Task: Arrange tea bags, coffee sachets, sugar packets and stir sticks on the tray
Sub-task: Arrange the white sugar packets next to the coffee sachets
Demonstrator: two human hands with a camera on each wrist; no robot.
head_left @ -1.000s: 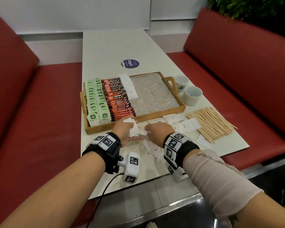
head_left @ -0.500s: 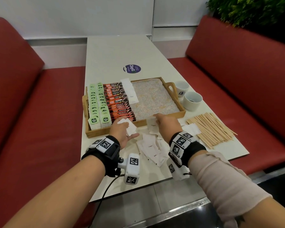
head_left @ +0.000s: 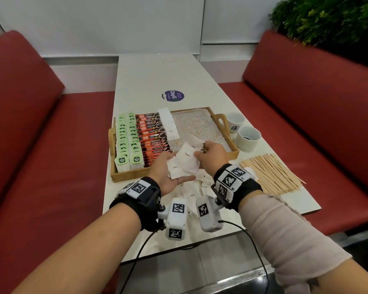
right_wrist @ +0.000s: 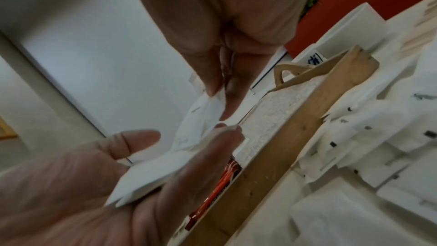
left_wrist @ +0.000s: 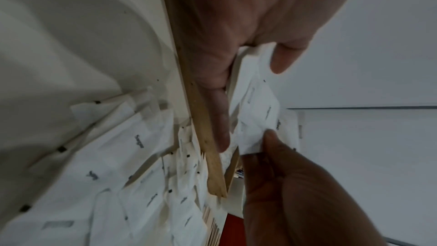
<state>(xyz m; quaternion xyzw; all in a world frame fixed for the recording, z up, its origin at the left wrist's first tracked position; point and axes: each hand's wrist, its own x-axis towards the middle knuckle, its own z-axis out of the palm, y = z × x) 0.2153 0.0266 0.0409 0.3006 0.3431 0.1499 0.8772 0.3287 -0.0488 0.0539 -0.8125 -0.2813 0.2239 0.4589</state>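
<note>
A wooden tray (head_left: 132, 174) holds rows of green tea bags (head_left: 126, 141), orange coffee sachets (head_left: 153, 136) and a column of white sugar packets (head_left: 168, 124); its right part is bare. My left hand (head_left: 170, 177) lies palm up over the tray's front edge and holds a small stack of sugar packets (head_left: 185, 160), thumb resting on them (right_wrist: 151, 173). My right hand (head_left: 210, 153) pinches the far edge of one of these packets (head_left: 194, 142) between thumb and fingertips (right_wrist: 212, 81). Stir sticks (head_left: 272, 172) lie in a heap on the table to the right.
More loose sugar packets (head_left: 191, 194) are scattered on the table under my hands, in front of the tray. Two white cups (head_left: 248, 136) stand just right of the tray handle. Red benches flank the narrow table; a round sticker (head_left: 173, 96) sits beyond the tray.
Both hands lifted from the loose packets on the table to above the tray's front edge. The right hand brought a packet to the stack in my left palm.
</note>
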